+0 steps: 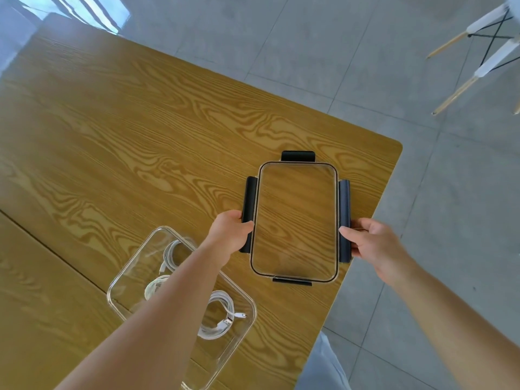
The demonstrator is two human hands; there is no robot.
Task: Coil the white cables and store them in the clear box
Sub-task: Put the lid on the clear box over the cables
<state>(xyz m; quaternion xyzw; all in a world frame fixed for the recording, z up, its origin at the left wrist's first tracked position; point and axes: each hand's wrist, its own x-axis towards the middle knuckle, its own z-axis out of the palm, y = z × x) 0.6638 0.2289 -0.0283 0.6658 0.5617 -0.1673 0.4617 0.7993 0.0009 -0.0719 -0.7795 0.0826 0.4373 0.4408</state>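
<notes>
The clear box (pixel 135 266) stands open on the wooden table (pixel 112 122) at the lower left, partly behind my left forearm. Inside it lie three coiled white cables: one at the far end (pixel 170 256), one in the middle (pixel 153 287), one at the near end (pixel 218 319). The clear lid (pixel 295 218) with dark clip flaps is to the right of the box, near the table's right edge. My left hand (pixel 229 235) grips the lid's left flap. On the opposite side, my right hand (pixel 371 243) grips the right flap.
The table's right edge and rounded corner (pixel 396 147) run close to the lid, with grey tiled floor (pixel 422 192) beyond. A white chair with wooden legs (pixel 484 52) stands at the far right. A seam (pixel 56 249) crosses the tabletop at the left.
</notes>
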